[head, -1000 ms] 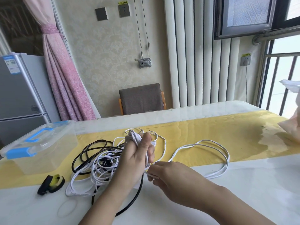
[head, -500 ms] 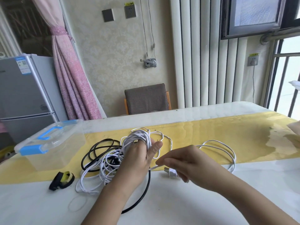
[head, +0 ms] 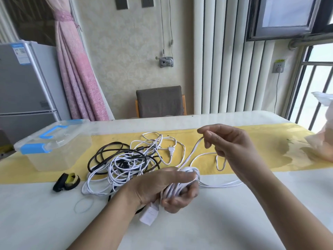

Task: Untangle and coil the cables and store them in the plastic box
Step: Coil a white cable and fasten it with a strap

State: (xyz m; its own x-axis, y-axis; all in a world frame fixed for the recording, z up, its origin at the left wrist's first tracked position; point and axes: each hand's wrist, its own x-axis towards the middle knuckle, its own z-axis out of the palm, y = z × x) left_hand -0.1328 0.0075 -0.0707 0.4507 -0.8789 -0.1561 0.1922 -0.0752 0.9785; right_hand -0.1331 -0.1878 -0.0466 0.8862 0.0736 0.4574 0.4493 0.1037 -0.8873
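My left hand grips a small coil of flat white cable, wound around its fingers, with a white plug block hanging below. My right hand is raised to the right and pinches the loose run of the same white cable. A tangled pile of white and black cables lies on the table behind my left hand. The clear plastic box with blue handle and latches stands shut at the left.
A black and yellow strap roll lies left of the pile, and a thin clear rubber band lies near the front. A plastic bag sits at the right edge. A chair stands behind the table.
My left hand lowered and turned the coil sideways toward me. My right hand rose up and to the right, pulling the loose white cable into a long loop.
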